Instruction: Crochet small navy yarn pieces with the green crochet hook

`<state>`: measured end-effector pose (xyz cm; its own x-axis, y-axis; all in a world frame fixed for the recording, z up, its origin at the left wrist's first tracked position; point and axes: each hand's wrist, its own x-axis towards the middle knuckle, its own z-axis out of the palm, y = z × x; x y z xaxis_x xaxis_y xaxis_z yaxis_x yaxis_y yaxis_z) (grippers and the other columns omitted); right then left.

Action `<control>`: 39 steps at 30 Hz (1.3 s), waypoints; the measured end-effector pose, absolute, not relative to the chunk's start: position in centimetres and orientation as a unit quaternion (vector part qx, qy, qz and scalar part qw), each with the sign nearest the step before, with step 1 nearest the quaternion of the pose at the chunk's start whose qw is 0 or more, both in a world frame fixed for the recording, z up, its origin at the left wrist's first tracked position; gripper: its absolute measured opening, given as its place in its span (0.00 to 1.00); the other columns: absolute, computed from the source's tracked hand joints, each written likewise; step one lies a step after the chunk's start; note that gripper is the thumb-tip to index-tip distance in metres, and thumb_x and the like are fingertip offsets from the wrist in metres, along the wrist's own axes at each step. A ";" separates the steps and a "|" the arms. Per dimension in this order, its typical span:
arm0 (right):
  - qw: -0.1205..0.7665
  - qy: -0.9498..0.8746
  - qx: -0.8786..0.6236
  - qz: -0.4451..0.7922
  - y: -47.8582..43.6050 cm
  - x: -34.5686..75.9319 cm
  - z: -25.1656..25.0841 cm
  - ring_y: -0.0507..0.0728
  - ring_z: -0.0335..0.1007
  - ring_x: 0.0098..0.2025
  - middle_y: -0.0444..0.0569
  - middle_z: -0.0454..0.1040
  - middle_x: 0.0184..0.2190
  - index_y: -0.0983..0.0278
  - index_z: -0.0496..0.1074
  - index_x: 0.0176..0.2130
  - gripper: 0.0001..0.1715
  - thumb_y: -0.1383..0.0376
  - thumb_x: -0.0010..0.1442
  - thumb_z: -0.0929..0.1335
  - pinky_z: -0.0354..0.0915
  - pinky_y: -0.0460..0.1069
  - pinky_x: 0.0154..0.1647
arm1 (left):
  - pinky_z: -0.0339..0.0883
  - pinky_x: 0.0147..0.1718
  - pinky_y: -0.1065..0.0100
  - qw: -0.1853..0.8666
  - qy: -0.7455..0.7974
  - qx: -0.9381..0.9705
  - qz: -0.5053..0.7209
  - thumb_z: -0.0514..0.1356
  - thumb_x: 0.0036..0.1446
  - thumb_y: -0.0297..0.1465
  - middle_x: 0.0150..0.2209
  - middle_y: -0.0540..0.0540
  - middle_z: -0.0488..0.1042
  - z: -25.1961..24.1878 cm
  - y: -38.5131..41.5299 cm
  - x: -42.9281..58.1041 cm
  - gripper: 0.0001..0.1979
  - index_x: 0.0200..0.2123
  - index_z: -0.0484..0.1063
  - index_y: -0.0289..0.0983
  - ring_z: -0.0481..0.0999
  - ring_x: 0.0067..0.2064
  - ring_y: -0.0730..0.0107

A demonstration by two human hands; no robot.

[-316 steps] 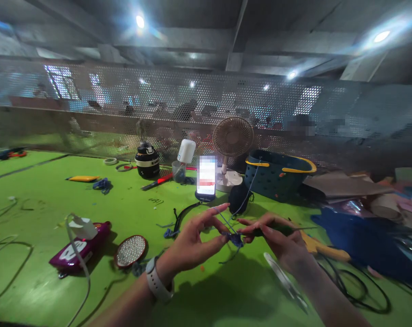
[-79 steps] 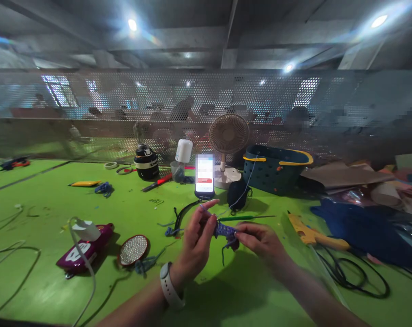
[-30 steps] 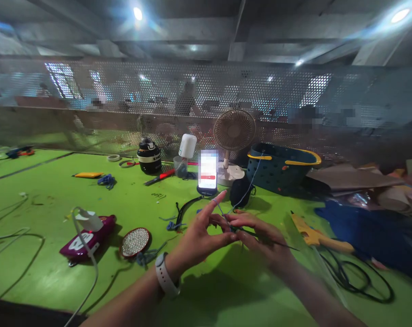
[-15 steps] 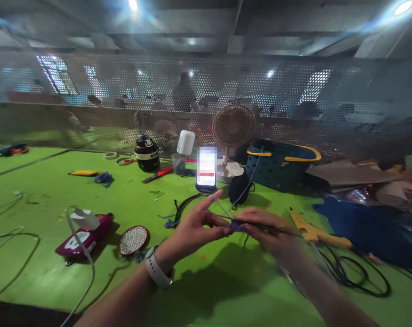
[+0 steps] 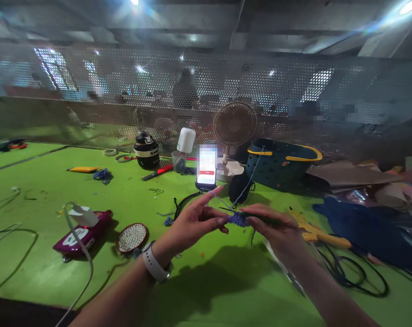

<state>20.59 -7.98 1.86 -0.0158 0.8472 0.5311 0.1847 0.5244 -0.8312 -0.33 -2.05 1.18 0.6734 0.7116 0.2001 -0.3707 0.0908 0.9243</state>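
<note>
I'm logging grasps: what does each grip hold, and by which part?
Left grip: small purple yarn piece, by its left end. Right grip: thin dark metal hook, by its handle, also touching the piece's right end.

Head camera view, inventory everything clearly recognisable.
Bumpy yarn piece: 1, purple, centre
Slim rod: 1, dark, centre
Round fan: 1, beige, back
Upright phone: 1, white screen, before fan
Perforated basket: 1, teal, beside fan
Lidded flask: 1, black, back
Plastic bottle: 1, white, back
Glossy box: 1, purple, left
Studded disc: 1, pearly, left
Glue gun: 1, yellow, right
Limp cloth: 1, navy, right
Flat table: 1, green, below
Watch: 1, white, left wrist
Left hand: 1, centre
Right hand: 1, centre
</note>
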 end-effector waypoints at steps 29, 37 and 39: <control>0.498 -0.531 -0.424 0.539 -9.2 18.9 2.1 0.53 0.76 0.29 0.46 0.79 0.25 0.62 0.80 0.29 0.12 0.56 0.53 0.75 0.72 0.48 0.33 | 0.65 0.30 0.73 0.519 0.148 0.670 0.510 0.55 0.66 0.33 0.32 0.51 0.63 0.5 -4.4 1.1 0.16 0.57 0.66 0.41 0.64 0.31 0.75; 0.529 -0.492 -0.384 0.576 -8.8 19.5 1.3 0.54 0.79 0.27 0.47 0.82 0.25 0.62 0.80 0.33 0.10 0.61 0.49 0.77 0.74 0.50 0.31 | 0.63 0.29 0.73 0.506 0.171 0.656 0.533 0.55 0.66 0.32 0.31 0.52 0.62 0.4 -4.3 1.1 0.16 0.55 0.67 0.42 0.63 0.31 0.74; 0.524 -0.493 -0.386 0.578 -8.8 19.6 1.3 0.54 0.78 0.27 0.48 0.82 0.25 0.63 0.80 0.33 0.10 0.62 0.49 0.77 0.74 0.50 0.32 | 0.63 0.29 0.74 0.503 0.170 0.658 0.533 0.55 0.66 0.32 0.31 0.52 0.62 0.4 -4.3 1.1 0.15 0.55 0.68 0.42 0.63 0.31 0.74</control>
<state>19.60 -8.78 1.25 -0.1539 0.9855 0.0714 -0.2248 0.0355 -0.9738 1.13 -4.27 0.40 0.3730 0.7607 0.5312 -0.3128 -0.4360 0.8439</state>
